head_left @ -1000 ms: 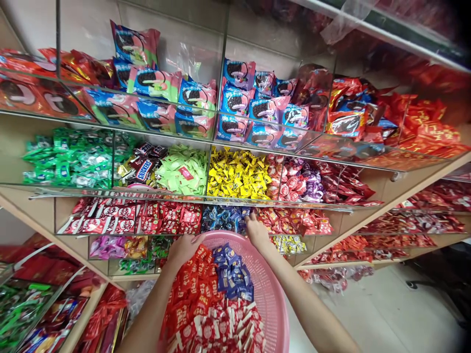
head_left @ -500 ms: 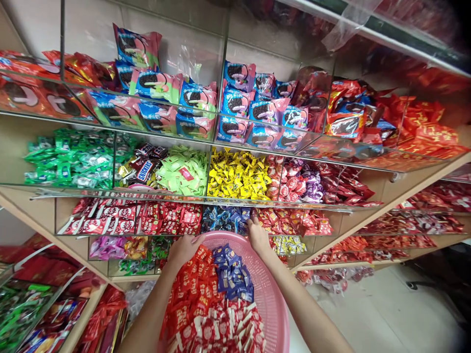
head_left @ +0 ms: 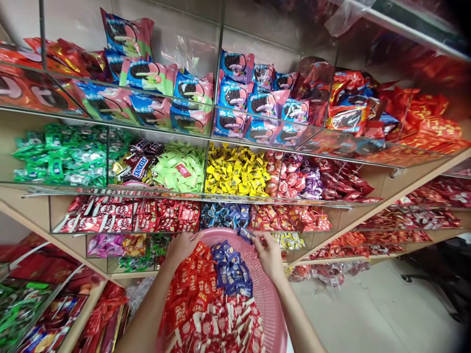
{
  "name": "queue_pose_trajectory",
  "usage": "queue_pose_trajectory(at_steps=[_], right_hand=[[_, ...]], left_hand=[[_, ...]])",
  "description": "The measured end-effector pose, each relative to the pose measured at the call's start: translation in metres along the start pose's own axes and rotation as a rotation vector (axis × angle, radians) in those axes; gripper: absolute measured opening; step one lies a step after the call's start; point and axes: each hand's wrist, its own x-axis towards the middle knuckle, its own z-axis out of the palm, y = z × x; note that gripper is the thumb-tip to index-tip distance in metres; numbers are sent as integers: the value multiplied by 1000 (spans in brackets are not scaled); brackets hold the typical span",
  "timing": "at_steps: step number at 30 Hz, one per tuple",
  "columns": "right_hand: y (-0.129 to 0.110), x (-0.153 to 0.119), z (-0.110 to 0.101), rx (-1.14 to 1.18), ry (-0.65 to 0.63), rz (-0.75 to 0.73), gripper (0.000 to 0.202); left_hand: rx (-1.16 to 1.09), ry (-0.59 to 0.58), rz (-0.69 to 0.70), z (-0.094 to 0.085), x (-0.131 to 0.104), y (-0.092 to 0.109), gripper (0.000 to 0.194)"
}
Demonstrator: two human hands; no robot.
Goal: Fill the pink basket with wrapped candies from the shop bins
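Observation:
A pink plastic basket (head_left: 262,282) with a perforated wall is in front of me, below the shelves. Inside it lie red wrapped candies (head_left: 193,274) on the left, blue wrapped candies (head_left: 232,269) at the upper right and red-and-white wrapped candies (head_left: 215,326) nearest me. My left hand (head_left: 183,248) is closed over the basket's far left rim. Above the far right rim, my right hand (head_left: 268,252) pinches a small blue wrapped candy (head_left: 244,235) between its fingertips. Just behind it is the shelf compartment of blue candies (head_left: 226,216).
Glass-fronted shelves hold yellow candies (head_left: 237,171), green candies (head_left: 69,157), Snickers bars (head_left: 140,166) and packaged sandwich cookies (head_left: 235,93). Glass shelf edges and dividers stand close to my hands. At lower left is another candy rack (head_left: 25,314). A dark wheeled chair base (head_left: 434,284) stands on the floor at right.
My right hand has come back from the blue candy compartment toward the basket, now with a blue candy in its fingers. My left hand stays on the rim. The view has shifted slightly.

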Motion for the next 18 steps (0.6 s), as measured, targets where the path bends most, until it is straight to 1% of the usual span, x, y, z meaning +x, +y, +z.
queue_pose_trajectory(at_steps=[2,4,9,13,16,18], right_hand=[[5,-14,6,28,-75,77,35],[12,-25,12,19,-99,111,33],[23,-41,13,-106,0,55,22],[22,-45,12,-132,6,46,19],[22,-48,16,-178,-50,52,13],[23,-49,19,-231,-142,61,10]], left_hand=[[-1,-8,-10,0,0,0,61],[-5,-10,-17,-1,0,1,61],[-14,-9,-18,-1,0,1,61],[-21,-23,-11,-1,0,0,61],[-22,-24,-7,-1,0,1,60],[-8,-16,-5,-1,0,1,59]])
